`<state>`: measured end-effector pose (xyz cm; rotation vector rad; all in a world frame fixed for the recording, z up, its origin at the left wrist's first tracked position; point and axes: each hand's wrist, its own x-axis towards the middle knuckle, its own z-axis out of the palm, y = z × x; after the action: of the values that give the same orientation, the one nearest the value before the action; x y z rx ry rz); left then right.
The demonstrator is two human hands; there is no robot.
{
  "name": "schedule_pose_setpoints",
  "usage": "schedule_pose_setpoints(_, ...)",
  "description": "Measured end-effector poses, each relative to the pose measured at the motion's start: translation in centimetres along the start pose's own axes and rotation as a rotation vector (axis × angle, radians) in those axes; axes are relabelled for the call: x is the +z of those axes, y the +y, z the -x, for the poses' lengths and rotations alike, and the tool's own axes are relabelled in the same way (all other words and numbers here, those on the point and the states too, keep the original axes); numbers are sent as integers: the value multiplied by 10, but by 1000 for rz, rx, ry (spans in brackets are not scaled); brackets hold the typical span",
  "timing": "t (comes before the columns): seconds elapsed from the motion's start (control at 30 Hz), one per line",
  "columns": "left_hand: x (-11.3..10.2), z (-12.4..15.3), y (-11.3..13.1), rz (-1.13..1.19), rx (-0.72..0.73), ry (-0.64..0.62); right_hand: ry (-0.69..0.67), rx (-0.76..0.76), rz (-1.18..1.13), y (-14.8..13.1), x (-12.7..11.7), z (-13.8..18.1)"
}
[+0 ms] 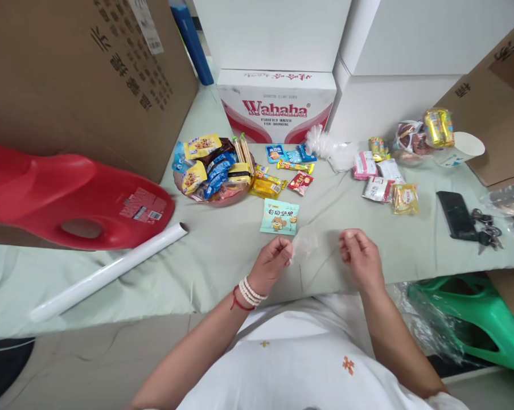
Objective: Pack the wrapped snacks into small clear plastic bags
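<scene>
My left hand [272,259], with white beads and a red cord at its wrist, pinches a small clear plastic bag [305,241] that hangs out to the right. To the right of the bag, my right hand [361,255] is closed with its fingers curled; what they hold, if anything, is hidden. A mint-green snack packet [279,217] lies flat just beyond my left hand. Further back are a red candy packet [300,183], yellow snack packets [268,185] and blue packets [275,153]. A bowl [184,191] heaped with wrapped snacks stands to their left.
A red jug [107,199] and a white roll [111,270] occupy the left side. Behind stands a Wahaha carton [278,108] with a crumpled plastic bag [331,149] before it. On the right are more packets [378,189], a paper cup [464,149], a black phone-like object [456,215] and keys [489,230].
</scene>
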<state>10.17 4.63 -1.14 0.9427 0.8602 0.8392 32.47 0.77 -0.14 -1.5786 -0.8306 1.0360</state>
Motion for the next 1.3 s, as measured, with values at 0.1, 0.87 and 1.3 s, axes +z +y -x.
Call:
schedule_pose_setpoints(0.1,6,5,2,-156,65,-13,-337,5,6,-12,23,12)
schedule_pose_setpoints(0.87,-53,3,59,-869,601,895,-50,-64,73,14,3,16)
schedule_pose_setpoints(1.3,14,-13,-12,-212,-139,144,-216,-689,442,26,2,53)
